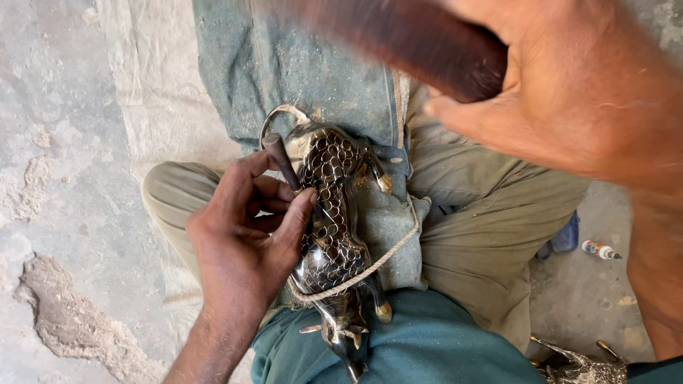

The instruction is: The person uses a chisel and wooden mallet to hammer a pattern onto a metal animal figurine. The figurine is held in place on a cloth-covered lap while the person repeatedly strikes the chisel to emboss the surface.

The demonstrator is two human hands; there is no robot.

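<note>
A dark carved animal figure (333,235) with a scale-like pattern lies along my lap on a padded blue cloth (388,227), tied down by a pale rope (370,267). My left hand (249,238) pinches a small dark metal chisel (282,160) whose tip rests against the figure's side. Raised close to the camera, my right hand (562,85) grips a thick, dark wooden mallet handle (420,39), blurred by motion.
My legs in olive trousers (484,213) are folded on a dusty concrete floor (64,178). A teal cloth (427,345) covers the near lap. A small capped tube (601,249) lies at right. Another patterned figure (580,366) shows at the bottom right.
</note>
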